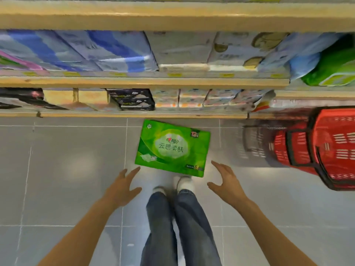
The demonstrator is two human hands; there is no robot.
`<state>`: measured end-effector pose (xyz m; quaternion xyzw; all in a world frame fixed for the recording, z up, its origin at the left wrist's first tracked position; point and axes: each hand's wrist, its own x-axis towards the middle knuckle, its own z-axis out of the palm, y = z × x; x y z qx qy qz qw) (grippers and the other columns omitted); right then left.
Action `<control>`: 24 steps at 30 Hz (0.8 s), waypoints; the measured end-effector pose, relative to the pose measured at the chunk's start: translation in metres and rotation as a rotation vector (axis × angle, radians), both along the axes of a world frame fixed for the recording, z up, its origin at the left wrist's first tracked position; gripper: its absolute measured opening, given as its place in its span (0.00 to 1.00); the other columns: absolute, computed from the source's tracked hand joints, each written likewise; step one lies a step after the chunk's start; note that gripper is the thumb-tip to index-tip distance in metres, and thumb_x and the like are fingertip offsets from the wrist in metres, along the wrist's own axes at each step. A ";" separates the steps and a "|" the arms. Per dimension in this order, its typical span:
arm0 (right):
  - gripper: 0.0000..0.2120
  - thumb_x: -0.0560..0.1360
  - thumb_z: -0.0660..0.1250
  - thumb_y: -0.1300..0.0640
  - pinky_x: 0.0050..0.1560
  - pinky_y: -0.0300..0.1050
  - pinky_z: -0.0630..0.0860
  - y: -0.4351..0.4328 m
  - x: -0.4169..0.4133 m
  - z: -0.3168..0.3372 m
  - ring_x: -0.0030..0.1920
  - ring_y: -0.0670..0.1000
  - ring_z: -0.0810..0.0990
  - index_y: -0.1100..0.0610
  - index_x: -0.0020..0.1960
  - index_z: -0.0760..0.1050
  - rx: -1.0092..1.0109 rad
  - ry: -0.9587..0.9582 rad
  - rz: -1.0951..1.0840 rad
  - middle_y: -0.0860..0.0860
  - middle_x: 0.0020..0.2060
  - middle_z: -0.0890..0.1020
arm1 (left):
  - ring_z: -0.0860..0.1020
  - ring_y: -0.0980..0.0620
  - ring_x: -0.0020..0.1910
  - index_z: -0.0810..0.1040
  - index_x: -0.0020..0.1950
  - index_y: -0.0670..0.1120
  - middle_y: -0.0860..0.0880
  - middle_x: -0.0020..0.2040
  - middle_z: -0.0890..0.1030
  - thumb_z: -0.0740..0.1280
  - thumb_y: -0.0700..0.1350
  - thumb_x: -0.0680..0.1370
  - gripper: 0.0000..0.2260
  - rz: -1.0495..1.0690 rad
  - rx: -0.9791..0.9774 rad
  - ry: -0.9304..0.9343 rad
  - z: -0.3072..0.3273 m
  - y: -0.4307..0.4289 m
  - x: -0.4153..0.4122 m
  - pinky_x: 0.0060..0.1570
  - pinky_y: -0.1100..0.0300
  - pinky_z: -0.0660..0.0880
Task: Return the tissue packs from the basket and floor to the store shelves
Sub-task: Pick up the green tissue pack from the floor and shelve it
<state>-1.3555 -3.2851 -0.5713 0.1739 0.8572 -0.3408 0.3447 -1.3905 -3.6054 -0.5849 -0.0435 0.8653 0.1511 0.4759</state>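
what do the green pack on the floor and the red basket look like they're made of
The green pack looks wrapped in glossy plastic film: printed, shiny, with soft rumpled edges. The red basket looks like rigid moulded plastic, with slotted walls and a dark rim; blur leaves the finish uncertain.

open grey tiled floor (76, 160) flanks the green plastic tissue pack (172, 148), with the wooden shelf edge (134, 114) just beyond it, a white shoe (185, 184) at its near edge, and a red plastic basket (326, 148) farther right.
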 end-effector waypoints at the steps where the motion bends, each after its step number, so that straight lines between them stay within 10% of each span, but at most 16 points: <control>1: 0.34 0.71 0.69 0.57 0.66 0.43 0.63 0.004 0.001 -0.010 0.70 0.55 0.65 0.52 0.73 0.59 0.008 -0.012 -0.008 0.56 0.71 0.64 | 0.64 0.40 0.71 0.49 0.76 0.57 0.41 0.77 0.52 0.64 0.53 0.76 0.33 0.010 0.003 0.012 -0.007 -0.001 -0.002 0.66 0.50 0.65; 13: 0.43 0.68 0.74 0.55 0.70 0.51 0.59 0.004 -0.011 -0.287 0.74 0.59 0.54 0.47 0.74 0.52 -0.002 -0.002 -0.194 0.62 0.73 0.56 | 0.57 0.38 0.74 0.43 0.73 0.60 0.41 0.77 0.41 0.73 0.52 0.70 0.44 0.034 0.082 0.178 -0.261 -0.029 -0.070 0.67 0.46 0.63; 19: 0.48 0.62 0.76 0.50 0.72 0.52 0.54 0.010 -0.009 -0.356 0.76 0.58 0.45 0.37 0.70 0.47 -0.086 0.030 -0.231 0.58 0.75 0.41 | 0.50 0.44 0.76 0.43 0.68 0.70 0.45 0.77 0.36 0.74 0.61 0.60 0.48 0.041 0.189 0.201 -0.343 -0.028 -0.093 0.70 0.47 0.59; 24: 0.56 0.53 0.73 0.34 0.73 0.54 0.57 0.016 -0.019 -0.391 0.75 0.54 0.49 0.31 0.70 0.40 -0.126 0.027 -0.248 0.54 0.75 0.47 | 0.52 0.41 0.75 0.40 0.68 0.71 0.46 0.77 0.44 0.76 0.59 0.57 0.54 0.042 0.165 0.166 -0.381 -0.035 -0.111 0.69 0.44 0.60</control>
